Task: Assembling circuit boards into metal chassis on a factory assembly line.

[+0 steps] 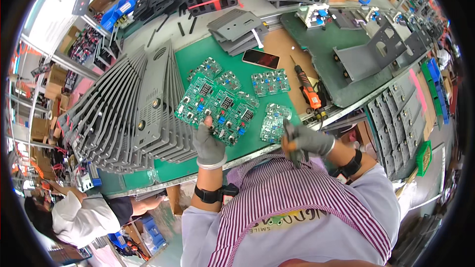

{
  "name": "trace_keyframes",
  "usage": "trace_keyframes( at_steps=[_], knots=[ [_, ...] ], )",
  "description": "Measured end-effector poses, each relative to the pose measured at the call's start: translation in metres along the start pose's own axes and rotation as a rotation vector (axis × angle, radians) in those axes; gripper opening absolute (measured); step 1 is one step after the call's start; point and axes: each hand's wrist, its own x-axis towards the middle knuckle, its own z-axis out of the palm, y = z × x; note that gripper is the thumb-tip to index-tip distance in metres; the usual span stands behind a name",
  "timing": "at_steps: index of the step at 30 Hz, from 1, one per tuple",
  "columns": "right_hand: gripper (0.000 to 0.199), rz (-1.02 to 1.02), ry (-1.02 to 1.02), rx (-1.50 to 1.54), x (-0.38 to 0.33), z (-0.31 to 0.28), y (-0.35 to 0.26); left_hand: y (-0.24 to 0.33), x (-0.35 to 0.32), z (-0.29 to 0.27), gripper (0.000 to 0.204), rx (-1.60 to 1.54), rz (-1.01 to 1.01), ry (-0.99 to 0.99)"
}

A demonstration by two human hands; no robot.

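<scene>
My left hand (210, 147), in a grey glove with bare fingertips, grips the near edge of a green circuit board panel (213, 110), thumb on top. The panel carries several dark digit displays, blue parts and buttons, and is tilted over other boards. My gloved right hand (312, 141) is closed around a dark hand tool with an orange part (296, 149), close to my apron; blur hides its exact kind. Just beyond that hand lies a smaller circuit board (275, 122) on the green mat (195, 49). Another board (270, 82) lies farther back.
A fanned row of grey metal panels (106, 113) fills the left side. Behind the boards are a phone (261, 59) and stacked grey plates (235, 27). An orange electric screwdriver (308, 89) lies at right, near a bent metal bracket (368, 54). Another person (81, 215) is at lower left.
</scene>
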Motion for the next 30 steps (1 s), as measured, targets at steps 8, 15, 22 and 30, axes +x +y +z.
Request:
trace_keyframes(
  at_steps=[8, 15, 22, 30],
  knots=[
    [0.051, -0.104, 0.327, 0.198, 0.014, 0.027, 0.034, 0.001, -0.012, -0.019, 0.030, 0.108, -0.107, -0.014],
    [0.058, 0.221, 0.184, 0.493, -0.003, 0.009, 0.049, -0.005, -0.007, -0.021, 0.033, 0.180, -0.048, 0.056],
    [0.060, 0.055, 0.311, -0.807, 0.021, 0.020, -0.029, -0.009, -0.004, -0.023, 0.030, 0.302, -0.024, 0.030],
    [0.045, -0.334, 0.371, -1.495, 0.059, 0.029, -0.062, -0.007, -0.001, -0.021, 0.032, 0.512, -0.054, 0.078]
  ],
)
